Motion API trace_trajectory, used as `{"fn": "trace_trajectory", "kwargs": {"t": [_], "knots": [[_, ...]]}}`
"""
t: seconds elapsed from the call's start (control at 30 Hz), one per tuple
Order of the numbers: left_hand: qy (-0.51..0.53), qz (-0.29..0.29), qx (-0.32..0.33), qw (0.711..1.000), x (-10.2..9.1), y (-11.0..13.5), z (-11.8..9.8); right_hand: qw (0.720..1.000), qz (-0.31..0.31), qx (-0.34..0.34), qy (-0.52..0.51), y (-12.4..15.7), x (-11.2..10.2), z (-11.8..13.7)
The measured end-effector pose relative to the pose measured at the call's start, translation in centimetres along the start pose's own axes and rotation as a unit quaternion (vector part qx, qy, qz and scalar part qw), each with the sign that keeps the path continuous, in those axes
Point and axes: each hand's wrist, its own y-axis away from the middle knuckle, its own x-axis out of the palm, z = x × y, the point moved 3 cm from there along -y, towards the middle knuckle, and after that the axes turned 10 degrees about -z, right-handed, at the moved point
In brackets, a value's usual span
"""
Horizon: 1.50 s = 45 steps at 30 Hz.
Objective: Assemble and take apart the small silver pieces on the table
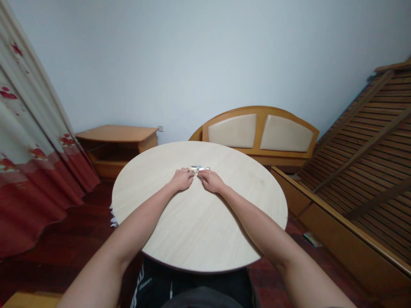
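Observation:
Both my arms reach out over a round pale wooden table (199,231). My left hand (181,179) and my right hand (210,180) rest side by side near the table's middle, fingers curled and fingertips almost meeting. Just beyond the fingertips lies a small cluster of shiny grey and white objects (199,168), too small to name. The fingers of both hands touch or pinch at this cluster; I cannot make out how much of it each hand grips.
A wooden headboard with two beige pads (260,132) leans against the far wall. A low wooden side table (118,145) stands at the left, next to a red and white curtain (28,162). A slatted bed frame (362,171) rises at the right.

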Motion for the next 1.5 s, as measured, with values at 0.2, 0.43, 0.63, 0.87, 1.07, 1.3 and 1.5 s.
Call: {"fn": "trace_trajectory", "kwargs": {"t": [0.2, 0.43, 0.63, 0.87, 1.07, 1.3, 1.5], "knots": [[-0.015, 0.029, 0.001, 0.999, -0.3, 0.2, -0.4, 0.998, -0.009, -0.057, -0.016, -0.2, 0.2, 0.1], [0.012, 0.013, -0.042, 0.999, -0.7, 0.2, -0.3, 0.998, -0.029, -0.061, 0.004, -0.3, 0.0, 0.4], [0.094, -0.034, -0.018, 0.995, -2.0, 0.2, -0.4, 0.998, 0.017, -0.051, 0.04, -0.2, -0.4, 1.1], [0.069, 0.013, -0.013, 0.997, -1.9, 0.1, -0.8, 0.998, 0.02, 0.033, 0.057, -0.1, -0.5, 1.1], [0.084, 0.025, 0.024, 0.996, -1.6, 0.0, -0.8, 1.0, -0.005, 0.012, 0.015, -0.5, -0.3, 1.1], [0.086, 0.008, 0.023, 0.996, -1.6, -0.1, -0.8, 0.999, -0.015, 0.026, 0.017, -0.2, -0.3, 1.0], [0.089, -0.013, 0.006, 0.996, -1.9, -0.1, -0.3, 0.999, -0.03, 0.04, 0.018, -0.2, -1.0, 1.2]]}}
